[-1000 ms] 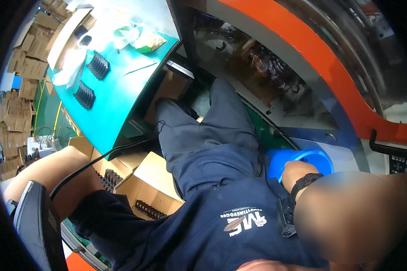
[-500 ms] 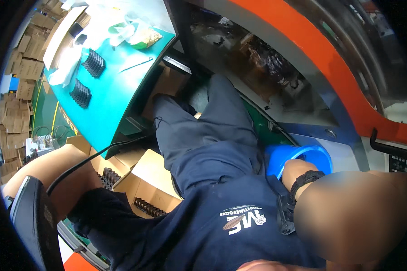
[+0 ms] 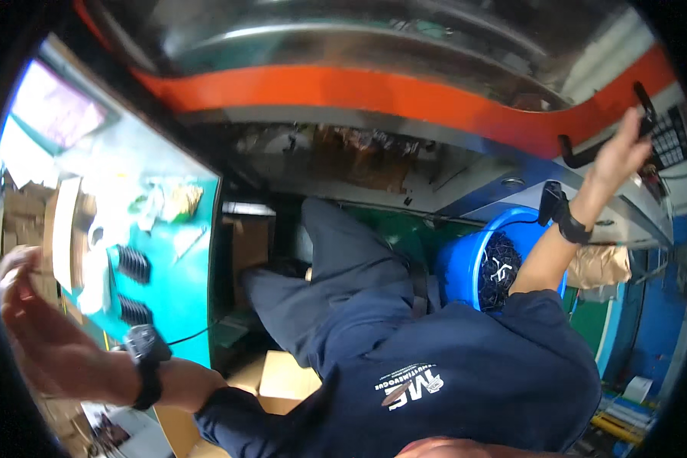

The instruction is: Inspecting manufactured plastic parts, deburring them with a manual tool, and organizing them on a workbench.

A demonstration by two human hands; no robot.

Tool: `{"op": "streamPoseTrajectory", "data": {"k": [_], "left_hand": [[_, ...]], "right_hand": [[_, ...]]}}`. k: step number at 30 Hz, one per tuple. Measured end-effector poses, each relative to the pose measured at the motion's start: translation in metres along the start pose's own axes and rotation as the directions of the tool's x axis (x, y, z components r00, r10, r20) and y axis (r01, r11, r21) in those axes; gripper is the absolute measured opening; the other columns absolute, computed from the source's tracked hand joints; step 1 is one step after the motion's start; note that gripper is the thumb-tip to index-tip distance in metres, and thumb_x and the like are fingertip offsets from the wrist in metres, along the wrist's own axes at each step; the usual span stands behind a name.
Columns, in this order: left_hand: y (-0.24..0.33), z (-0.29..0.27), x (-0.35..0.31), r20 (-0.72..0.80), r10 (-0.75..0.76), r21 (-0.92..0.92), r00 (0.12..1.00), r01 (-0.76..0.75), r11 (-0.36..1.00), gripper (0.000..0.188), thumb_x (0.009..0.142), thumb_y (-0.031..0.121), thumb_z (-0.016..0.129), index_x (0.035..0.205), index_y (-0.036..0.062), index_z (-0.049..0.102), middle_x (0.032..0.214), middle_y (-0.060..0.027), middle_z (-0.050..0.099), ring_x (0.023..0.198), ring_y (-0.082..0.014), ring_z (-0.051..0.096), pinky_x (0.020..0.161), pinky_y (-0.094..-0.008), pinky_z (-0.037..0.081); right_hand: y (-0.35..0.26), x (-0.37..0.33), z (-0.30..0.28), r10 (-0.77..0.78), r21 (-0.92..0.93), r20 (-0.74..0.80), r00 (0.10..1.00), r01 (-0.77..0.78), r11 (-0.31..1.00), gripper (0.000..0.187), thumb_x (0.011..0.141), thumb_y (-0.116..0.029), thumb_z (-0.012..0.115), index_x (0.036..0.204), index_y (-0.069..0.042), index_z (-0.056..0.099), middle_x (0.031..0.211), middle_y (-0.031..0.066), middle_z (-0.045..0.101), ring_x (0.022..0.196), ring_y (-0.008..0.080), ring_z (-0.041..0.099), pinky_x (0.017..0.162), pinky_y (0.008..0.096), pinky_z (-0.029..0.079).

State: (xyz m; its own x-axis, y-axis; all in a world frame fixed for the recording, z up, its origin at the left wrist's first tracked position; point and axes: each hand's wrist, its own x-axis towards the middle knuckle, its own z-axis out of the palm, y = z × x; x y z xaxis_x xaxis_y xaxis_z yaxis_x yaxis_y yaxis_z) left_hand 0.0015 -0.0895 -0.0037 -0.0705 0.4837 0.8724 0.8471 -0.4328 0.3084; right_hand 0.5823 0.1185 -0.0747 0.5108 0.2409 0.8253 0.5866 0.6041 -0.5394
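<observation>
My right hand [image 3: 622,153] reaches to the upper right, over the black handle [image 3: 578,155] on the machine's orange-edged front. Its fingers look stretched and slightly blurred, and the hand hides the handle's middle; contact cannot be made out. A dark keypad panel [image 3: 668,141] lies beside it. At the far left my left hand [image 3: 42,328] is raised, smeared by motion, its fingers apart and nothing seen in them. Black bands with small devices circle both wrists. Nearest to the left hand is a green-topped table [image 3: 179,294] with two stacks of black ribbed parts [image 3: 133,264].
A blue bucket [image 3: 462,267] full of dark scraps with some white pieces stands below my right arm. Open cardboard boxes [image 3: 286,378] are beside my left forearm. Plastic bags [image 3: 164,202] lie on the table. The orange-edged machine [image 3: 343,91] spans the far side.
My view has turned to the right, toward the machine. The right arm has stretched up to the handle, and the left hand has come into sight at the left.
</observation>
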Motion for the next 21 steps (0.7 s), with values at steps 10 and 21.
{"op": "streamPoseTrajectory", "data": {"k": [10,21], "left_hand": [[0.024,0.115,-0.053,0.253,-0.301,-0.304,0.919,0.371,0.878,0.015,0.093,0.000,0.052,0.088,-0.0051,0.066,0.085,-0.0089,0.065,0.072,-0.0138,0.056,0.066,-0.0263,0.045],[0.101,0.309,-0.005,0.336,0.066,-0.674,0.940,0.191,0.713,0.042,0.088,0.023,0.066,0.125,0.0070,0.053,0.117,-0.0197,0.058,0.107,-0.0286,0.058,0.093,-0.0356,0.046]], "right_hand": [[-0.034,-0.019,0.019,0.147,-0.089,-0.147,0.978,-0.161,0.983,0.039,0.086,-0.018,0.068,0.111,0.008,0.054,0.109,0.0141,0.059,0.097,0.0193,0.057,0.087,0.0325,0.044],[-0.122,-0.107,0.101,0.090,0.457,0.628,0.773,-0.460,0.761,0.047,0.090,-0.019,0.066,0.129,-0.007,0.041,0.117,0.0056,0.051,0.107,0.0137,0.051,0.096,0.0331,0.042]]}}
